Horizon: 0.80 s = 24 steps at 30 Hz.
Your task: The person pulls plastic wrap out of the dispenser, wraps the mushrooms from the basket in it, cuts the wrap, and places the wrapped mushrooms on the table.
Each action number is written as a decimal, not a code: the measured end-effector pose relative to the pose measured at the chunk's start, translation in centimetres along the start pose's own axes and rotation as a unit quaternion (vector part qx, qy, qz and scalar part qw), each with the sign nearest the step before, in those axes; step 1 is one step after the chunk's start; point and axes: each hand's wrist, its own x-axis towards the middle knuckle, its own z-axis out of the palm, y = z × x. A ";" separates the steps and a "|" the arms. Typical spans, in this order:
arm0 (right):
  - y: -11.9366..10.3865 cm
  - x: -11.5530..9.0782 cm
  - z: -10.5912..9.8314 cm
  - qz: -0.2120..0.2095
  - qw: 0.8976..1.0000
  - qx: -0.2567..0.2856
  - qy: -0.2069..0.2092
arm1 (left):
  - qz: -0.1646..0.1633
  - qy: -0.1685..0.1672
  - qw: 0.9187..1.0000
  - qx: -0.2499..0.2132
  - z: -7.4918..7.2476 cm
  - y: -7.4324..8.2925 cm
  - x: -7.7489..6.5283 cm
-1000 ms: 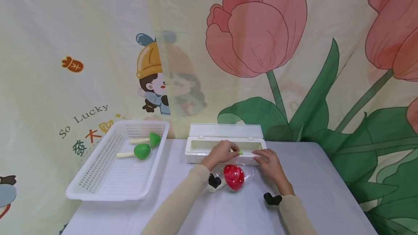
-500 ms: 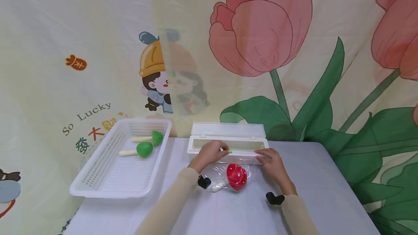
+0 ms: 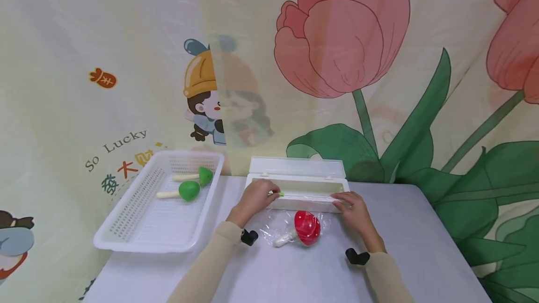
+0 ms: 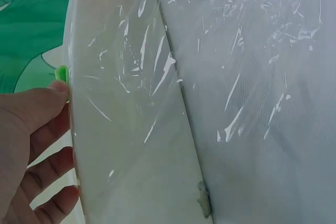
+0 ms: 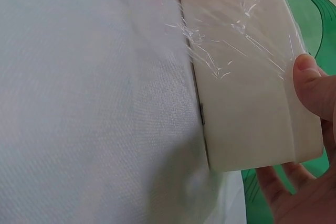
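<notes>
A long white cling film dispenser (image 3: 307,205) stands at the back middle of the table, its lid (image 3: 297,167) raised. My left hand (image 3: 252,201) pinches the small green slide cutter (image 3: 281,194) on the front rim, left of the middle. With my right hand (image 3: 355,213) I hold the dispenser's right end, thumb (image 5: 307,72) on the front rim. Clear cling film (image 4: 152,66) hangs over the front wall and spreads onto the table. A toy mushroom (image 3: 307,228) with a red, white-dotted cap and pale stem lies in front, with film around it.
At the left, a white perforated basket (image 3: 105,240) contains two green-capped toy mushrooms (image 3: 189,191) with pale stems. A white cloth (image 3: 421,247) covers the table. Behind it hangs a printed curtain (image 3: 160,13) with tulips.
My left hand has slid the green cutter leftward along the rim, from right of the middle to left of it. The right hand stays at the dispenser's right end. The view has shifted slightly.
</notes>
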 end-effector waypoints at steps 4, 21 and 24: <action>0.0 0.0 -0.1 0.020 1.000 0.004 -0.014 | -0.016 0.004 1.000 0.008 -0.1 -0.5 -0.6; 0.0 -0.1 0.0 0.004 1.000 0.003 -0.006 | -0.067 0.073 0.992 -0.077 -0.7 -3.5 -3.6; -0.1 -0.2 -0.1 -0.007 1.000 -0.002 0.006 | -0.081 0.075 0.986 -0.123 -1.0 -4.1 -4.2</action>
